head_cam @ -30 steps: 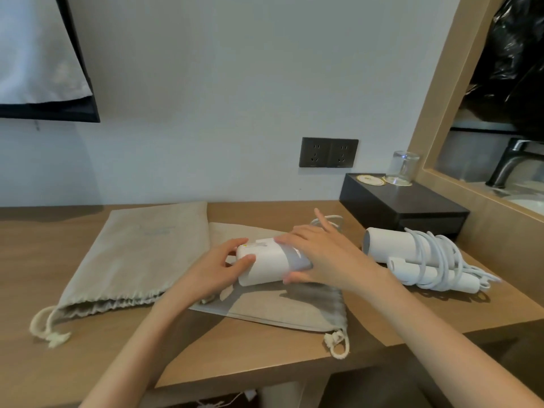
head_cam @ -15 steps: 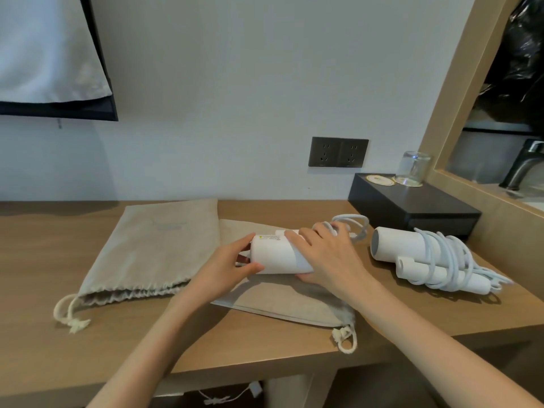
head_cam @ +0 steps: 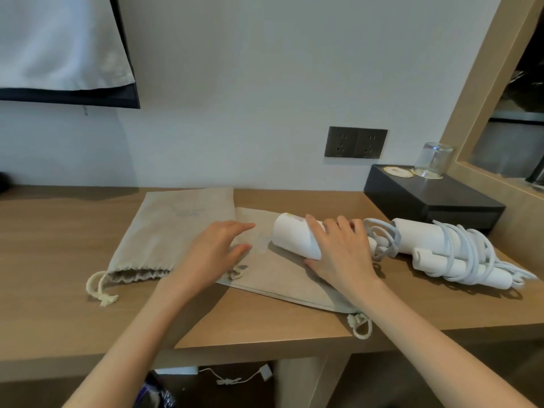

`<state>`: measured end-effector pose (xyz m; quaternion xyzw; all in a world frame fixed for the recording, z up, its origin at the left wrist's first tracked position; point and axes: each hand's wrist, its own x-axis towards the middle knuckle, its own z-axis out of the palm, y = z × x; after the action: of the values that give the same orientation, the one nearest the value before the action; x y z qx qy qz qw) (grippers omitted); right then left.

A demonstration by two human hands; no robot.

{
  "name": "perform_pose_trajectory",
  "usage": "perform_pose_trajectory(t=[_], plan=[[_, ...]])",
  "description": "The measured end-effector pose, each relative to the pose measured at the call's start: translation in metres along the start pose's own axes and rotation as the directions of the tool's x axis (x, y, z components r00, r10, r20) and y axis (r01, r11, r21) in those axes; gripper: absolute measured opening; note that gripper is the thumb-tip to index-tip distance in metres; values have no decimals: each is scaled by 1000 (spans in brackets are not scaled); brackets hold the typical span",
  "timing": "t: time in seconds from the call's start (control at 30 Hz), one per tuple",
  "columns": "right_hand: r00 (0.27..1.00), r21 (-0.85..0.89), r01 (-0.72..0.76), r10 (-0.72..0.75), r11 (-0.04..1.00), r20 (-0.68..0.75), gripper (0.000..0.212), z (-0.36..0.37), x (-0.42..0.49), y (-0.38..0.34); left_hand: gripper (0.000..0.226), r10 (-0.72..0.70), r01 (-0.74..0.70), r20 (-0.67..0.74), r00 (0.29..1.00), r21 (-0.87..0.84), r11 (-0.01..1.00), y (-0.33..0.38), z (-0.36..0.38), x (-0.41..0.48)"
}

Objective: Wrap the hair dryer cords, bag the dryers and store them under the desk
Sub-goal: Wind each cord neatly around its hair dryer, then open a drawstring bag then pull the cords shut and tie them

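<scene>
- Fingers (head_cam: 331,231) of right hand (head_cam: 338,257) curled over near dryer (head_cam: 290,235), gripping; left hand (head_cam: 212,254) loose, holding nothing, above bags.
- Two smooth white tube-shaped dryers on wooden desk (head_cam: 59,245): near dryer on right bag (head_cam: 279,281), far dryer (head_cam: 424,240) cord-wrapped beside black box (head_cam: 435,201).
- Two flat cloth drawstring bags; left bag (head_cam: 176,231) alongside.
- One glass (head_cam: 434,160) on black box.

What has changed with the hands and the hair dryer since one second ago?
The left hand let go of the hair dryer and moved left; it is now open where the left bag meets the right bag. The right hand still grips the hair dryer. The wrapped dryer and both bags lie as before.
</scene>
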<state>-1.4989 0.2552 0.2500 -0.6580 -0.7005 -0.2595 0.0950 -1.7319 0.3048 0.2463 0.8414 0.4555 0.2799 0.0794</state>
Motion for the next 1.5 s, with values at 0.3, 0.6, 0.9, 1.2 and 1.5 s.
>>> perform_pose_trajectory(t=[0.3,0.6,0.9,1.2,1.5], plan=[[964,202,115,-60,973,-257,31,-13,5,-52,79,-144,117,117,983,211,970,-62,-45,-52],[972,516,189,-234,835,24,31,-11,24,-120,40,-182,167,51,982,216,962,-68,-53,-64],[975,504,220,-205,835,-86,20,-9,52,-110,24,-111,113,-27,994,103,988,-63,-52,-50],[967,313,47,-122,949,225,57,-36,67,-12,17,-271,232,-282,920,-165,959,-10,-24,2],[905,129,91,-136,987,404,93,-19,34,27,11,-364,273,-310,879,-300,914,-1,-10,14]])
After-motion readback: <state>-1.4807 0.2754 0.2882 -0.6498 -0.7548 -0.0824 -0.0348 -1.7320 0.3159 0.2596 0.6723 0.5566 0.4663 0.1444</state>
